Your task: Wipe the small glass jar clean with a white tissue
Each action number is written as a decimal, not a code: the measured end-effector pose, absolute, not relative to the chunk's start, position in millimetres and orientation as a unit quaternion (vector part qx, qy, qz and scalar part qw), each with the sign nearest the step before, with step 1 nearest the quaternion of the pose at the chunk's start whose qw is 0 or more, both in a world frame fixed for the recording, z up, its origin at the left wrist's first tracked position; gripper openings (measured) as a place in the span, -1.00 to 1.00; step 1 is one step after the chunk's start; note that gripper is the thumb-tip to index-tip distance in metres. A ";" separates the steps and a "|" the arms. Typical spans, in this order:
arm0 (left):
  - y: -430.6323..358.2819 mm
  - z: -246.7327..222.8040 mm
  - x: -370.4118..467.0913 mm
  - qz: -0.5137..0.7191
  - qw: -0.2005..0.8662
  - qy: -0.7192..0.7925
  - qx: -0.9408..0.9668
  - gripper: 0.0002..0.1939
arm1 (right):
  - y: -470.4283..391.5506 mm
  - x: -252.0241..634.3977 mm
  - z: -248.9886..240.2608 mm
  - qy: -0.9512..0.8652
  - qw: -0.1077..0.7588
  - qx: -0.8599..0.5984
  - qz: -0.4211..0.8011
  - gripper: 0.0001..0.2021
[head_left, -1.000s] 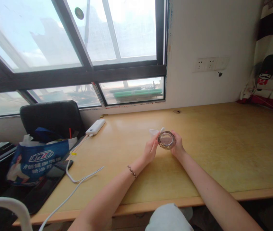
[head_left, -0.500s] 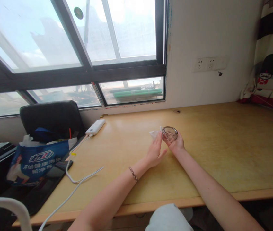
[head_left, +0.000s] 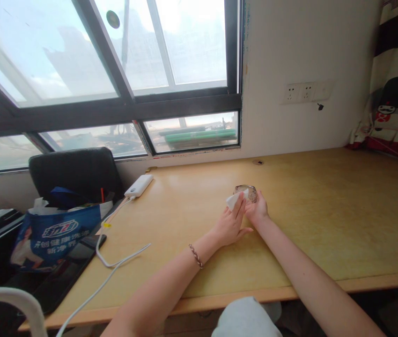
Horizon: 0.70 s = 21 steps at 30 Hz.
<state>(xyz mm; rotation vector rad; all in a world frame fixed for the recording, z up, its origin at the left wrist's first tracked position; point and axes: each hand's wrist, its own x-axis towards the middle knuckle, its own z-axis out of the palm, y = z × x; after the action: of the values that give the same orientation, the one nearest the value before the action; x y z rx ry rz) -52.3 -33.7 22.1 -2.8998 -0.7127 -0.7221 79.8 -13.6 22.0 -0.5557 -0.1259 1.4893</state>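
Holding glass bowl in right hand, white tissue in left hand

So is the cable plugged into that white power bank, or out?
In: the white cable's plug meets the near end of the power bank, with no gap showing.

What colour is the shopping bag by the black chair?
Mostly blue bag with white lettering, best seen in the head view.

A white rectangular plastic power bank lies near the far left corner of the yellowish rectangular wooden table, a thin white cable before it. Left of the table, a blue printed shopping bag sits before a black padded chair.
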 end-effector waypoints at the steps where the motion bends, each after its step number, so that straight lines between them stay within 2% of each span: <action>1: -33.8 22.6 -52.0 -0.227 0.055 -0.229 -0.945 -0.15 | -14.8 78.7 23.3 -0.060 0.689 -0.257 0.675 -0.53; 8: -42.5 31.5 -47.4 -0.182 0.182 -0.239 -0.936 -0.29 | -22.5 71.7 24.7 -0.165 0.607 -0.234 0.741 -0.39; 11: -45.6 33.9 -46.3 -0.208 0.162 -0.229 -0.937 -0.35 | -23.4 69.1 24.4 -0.180 0.600 -0.250 0.739 -0.44; 16: -47.9 36.4 -45.9 -0.261 0.091 -0.217 -0.936 -0.37 | -24.3 64.2 28.7 -0.184 0.661 -0.254 0.681 -0.60; 21: -45.7 39.0 -48.3 -0.305 0.059 -0.243 -0.919 -0.38 | -24.8 56.9 28.9 -0.191 0.644 -0.239 0.701 -0.60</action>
<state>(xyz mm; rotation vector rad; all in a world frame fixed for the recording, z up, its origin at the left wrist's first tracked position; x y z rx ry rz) -48.3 -45.7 39.0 -2.7831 -0.7346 -0.9225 56.9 -24.8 28.9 -0.5446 -0.4342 1.5968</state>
